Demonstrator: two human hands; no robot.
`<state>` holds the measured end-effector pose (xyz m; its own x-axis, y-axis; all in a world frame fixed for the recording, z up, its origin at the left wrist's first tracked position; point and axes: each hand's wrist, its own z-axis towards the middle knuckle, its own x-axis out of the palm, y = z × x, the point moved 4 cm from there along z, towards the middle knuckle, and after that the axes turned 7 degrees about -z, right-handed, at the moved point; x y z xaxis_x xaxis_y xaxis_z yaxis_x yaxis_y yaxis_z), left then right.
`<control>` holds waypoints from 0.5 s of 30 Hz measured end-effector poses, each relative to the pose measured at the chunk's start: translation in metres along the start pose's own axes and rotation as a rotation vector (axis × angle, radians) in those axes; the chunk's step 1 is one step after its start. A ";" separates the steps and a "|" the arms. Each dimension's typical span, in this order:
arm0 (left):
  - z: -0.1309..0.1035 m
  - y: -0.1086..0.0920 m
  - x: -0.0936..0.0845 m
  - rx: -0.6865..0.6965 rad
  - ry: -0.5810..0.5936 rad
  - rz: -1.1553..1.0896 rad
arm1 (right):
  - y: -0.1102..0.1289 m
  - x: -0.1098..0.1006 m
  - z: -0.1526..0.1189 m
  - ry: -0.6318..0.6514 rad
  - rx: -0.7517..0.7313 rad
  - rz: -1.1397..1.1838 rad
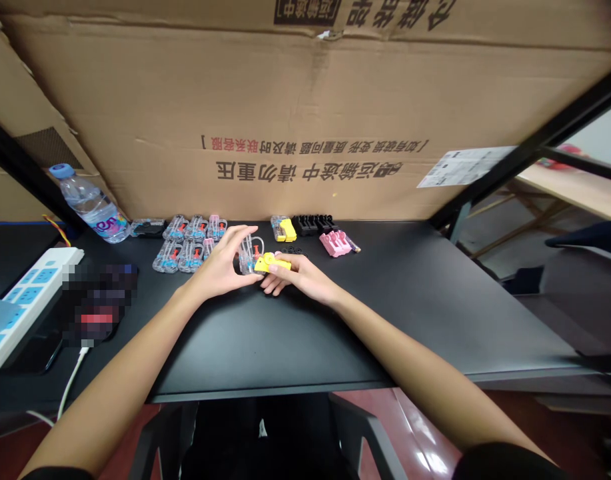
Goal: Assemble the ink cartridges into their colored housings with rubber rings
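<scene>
Near the middle of the table, my left hand (216, 268) grips a clear plastic case (247, 255) between thumb and fingers; thin tubing and red and blue parts show inside it. My right hand (308, 277) pinches a yellow plastic piece (278, 264) against the case's right side. Whether the two are joined I cannot tell. Left of my hands lie several similar clear cases (191, 255) in two rows, some with pink pieces. Behind, a clear case with a yellow piece (287, 230) lies beside black plastic pieces (312, 225) and pink plastic pieces (335, 243).
A tall cardboard sheet (295, 100) stands along the black table's (285, 347) back edge. At the left are a water bottle (92, 203), a white power strip (32, 297), a blurred-out dark object (100, 303) and a white cable (72, 380). Black metal posts (465, 197) rise at the right.
</scene>
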<state>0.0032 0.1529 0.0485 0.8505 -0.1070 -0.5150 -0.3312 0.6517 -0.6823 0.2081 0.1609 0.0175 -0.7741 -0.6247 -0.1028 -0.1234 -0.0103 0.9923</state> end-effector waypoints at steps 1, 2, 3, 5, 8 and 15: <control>0.000 0.002 0.001 -0.015 -0.001 -0.031 | 0.000 0.000 0.000 -0.001 0.002 0.002; 0.000 0.004 0.003 -0.035 -0.008 -0.076 | 0.001 -0.001 0.000 -0.004 0.000 0.005; -0.001 0.008 0.004 -0.064 -0.023 -0.134 | 0.001 -0.001 0.001 -0.011 -0.005 0.010; 0.000 0.015 0.007 -0.142 -0.077 -0.259 | 0.002 -0.003 0.002 -0.035 -0.017 0.028; 0.000 0.022 0.011 -0.268 -0.106 -0.400 | 0.002 -0.004 0.003 -0.084 -0.029 0.047; -0.003 0.014 0.022 -0.448 0.054 -0.462 | 0.002 0.002 0.001 -0.063 -0.050 -0.023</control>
<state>0.0161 0.1572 0.0259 0.9284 -0.3468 -0.1338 -0.0845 0.1537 -0.9845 0.2053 0.1603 0.0190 -0.8094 -0.5731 -0.1284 -0.1119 -0.0641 0.9916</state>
